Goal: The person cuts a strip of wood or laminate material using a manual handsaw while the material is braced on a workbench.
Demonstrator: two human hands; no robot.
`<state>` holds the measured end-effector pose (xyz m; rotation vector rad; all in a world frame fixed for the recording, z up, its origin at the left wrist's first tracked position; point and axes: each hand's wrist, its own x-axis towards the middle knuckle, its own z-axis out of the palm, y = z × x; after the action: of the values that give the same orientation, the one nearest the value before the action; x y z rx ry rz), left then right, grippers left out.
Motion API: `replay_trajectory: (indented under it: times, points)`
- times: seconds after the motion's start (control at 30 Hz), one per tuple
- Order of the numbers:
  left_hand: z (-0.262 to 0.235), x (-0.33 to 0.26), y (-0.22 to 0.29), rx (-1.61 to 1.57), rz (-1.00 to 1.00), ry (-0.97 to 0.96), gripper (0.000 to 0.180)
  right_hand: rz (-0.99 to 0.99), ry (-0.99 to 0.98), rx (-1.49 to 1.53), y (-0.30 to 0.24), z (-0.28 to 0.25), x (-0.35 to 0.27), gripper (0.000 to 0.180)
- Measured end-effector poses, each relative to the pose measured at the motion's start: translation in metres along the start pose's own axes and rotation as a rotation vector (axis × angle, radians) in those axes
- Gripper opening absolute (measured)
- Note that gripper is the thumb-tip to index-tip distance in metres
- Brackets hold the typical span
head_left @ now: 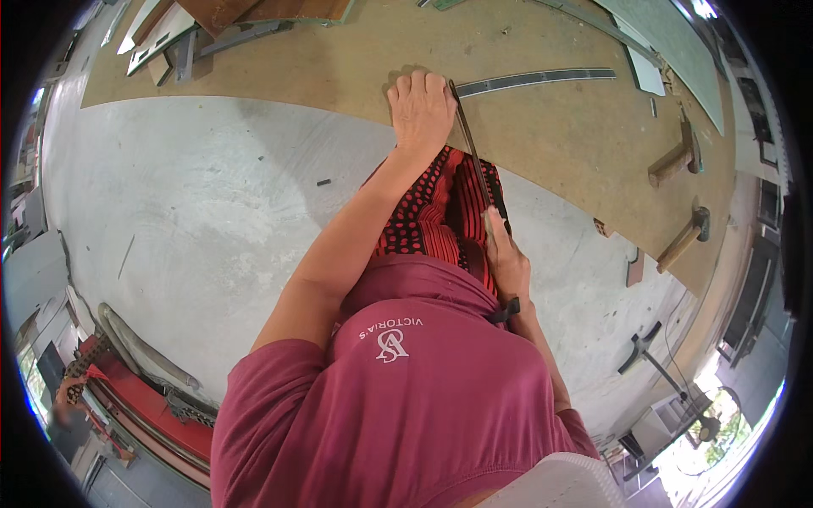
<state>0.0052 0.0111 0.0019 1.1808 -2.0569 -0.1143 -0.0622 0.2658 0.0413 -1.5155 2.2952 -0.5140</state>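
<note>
My left hand (423, 106) is closed, its knuckles up, on the brown board (542, 127) in front of me. It holds down the near end of a narrow grey metal strip (542, 79), which stretches out to the right across the board; the fingertips are hidden. My right hand (508, 264) is wrapped round the handle end of a hacksaw (471, 144), a long thin dark tool seen nearly edge-on. Its far end lies across the strip, close beside my left hand. The tool slants from there back toward my lap.
Two hammers with wooden handles, one (673, 162) beyond the other (684, 241), lie on the board at right. Panels and offcuts (246, 34) are piled at far left. A pale green sheet (669, 51) is at far right. Grey concrete floor (195, 186) surrounds me; a red bench (152, 406) stands lower left.
</note>
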Motion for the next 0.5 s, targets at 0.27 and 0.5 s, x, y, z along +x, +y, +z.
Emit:
replay_trajectory:
  times: [0.27, 0.5]
  points:
    - [0.001, -0.001, 0.0, 0.006, 0.007, 0.003, 0.017, -0.135, 0.115, -0.006, -0.023, 0.008, 0.077, 0.05]
    - [0.001, -0.001, 0.002, -0.015, 0.004, -0.009, 0.015, -0.143, 0.133, 0.013, -0.014, 0.011, 0.075, 0.05]
